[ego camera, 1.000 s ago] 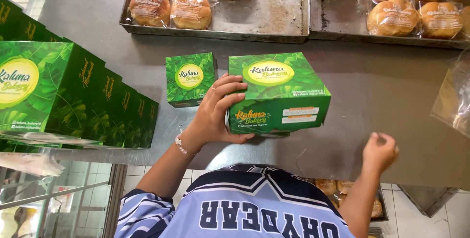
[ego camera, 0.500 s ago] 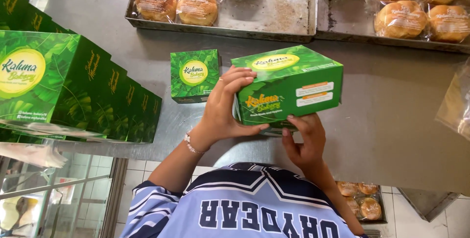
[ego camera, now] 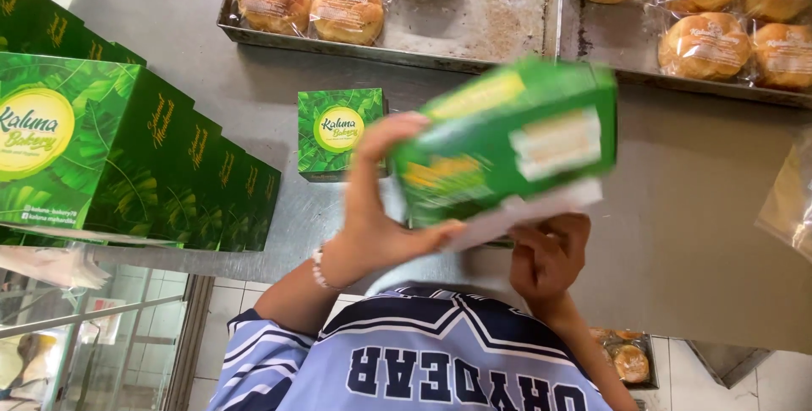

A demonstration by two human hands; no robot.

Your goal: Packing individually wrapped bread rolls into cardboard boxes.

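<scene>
1. A green box (ego camera: 507, 145) was held up above the steel counter (ego camera: 694, 208), tilted, and it was blurred by motion.
2. The left hand (ego camera: 376, 208) was wrapped around the box's left end, with the fingers on top and the thumb under it.
3. The right hand (ego camera: 548, 254) was placed under the box, and its fingers touched what seemed to be a pale open flap (ego camera: 524, 212), though the blur made this hard to confirm.
4. A smaller green box (ego camera: 340, 132) was seen on the counter just beside the left hand.
5. A row of green boxes (ego camera: 127, 166) was stacked at the left.
6. Two metal trays (ego camera: 474, 26) with wrapped buns (ego camera: 347, 12) were set at the far edge of the counter.
</scene>
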